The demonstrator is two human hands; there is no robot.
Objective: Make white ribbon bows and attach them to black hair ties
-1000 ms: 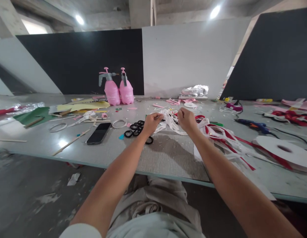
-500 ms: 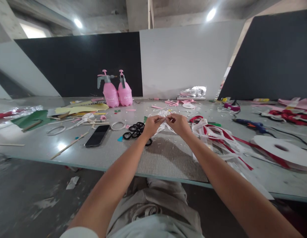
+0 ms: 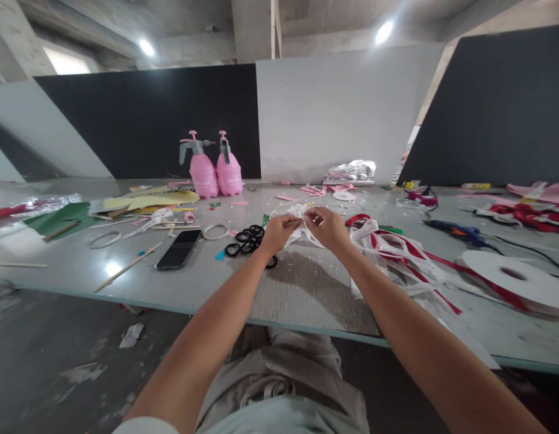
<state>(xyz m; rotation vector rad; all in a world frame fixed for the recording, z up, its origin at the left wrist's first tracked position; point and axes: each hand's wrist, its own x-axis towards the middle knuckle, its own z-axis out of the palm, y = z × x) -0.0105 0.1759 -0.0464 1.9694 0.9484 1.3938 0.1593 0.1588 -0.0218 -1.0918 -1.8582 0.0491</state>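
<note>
My left hand [image 3: 278, 232] and my right hand [image 3: 327, 228] are held close together above the grey table [image 3: 207, 274], fingers pinched on a bunch of white ribbon [image 3: 298, 212]. More white and red ribbon [image 3: 403, 253] trails from it to the right across the table. Several black rings [image 3: 247, 237] lie just left of my left hand.
A black phone [image 3: 179, 249] lies left of the rings, near a white ring [image 3: 216, 230] and wooden sticks. Two pink spray bottles [image 3: 215, 170] stand at the back. A big white ribbon spool [image 3: 517, 273] and a blue glue gun [image 3: 455, 228] are on the right. Coloured paper sheets [image 3: 139, 199] lie far left.
My right hand has moved left toward my left hand, so both now meet on the white ribbon. The view has dipped slightly.
</note>
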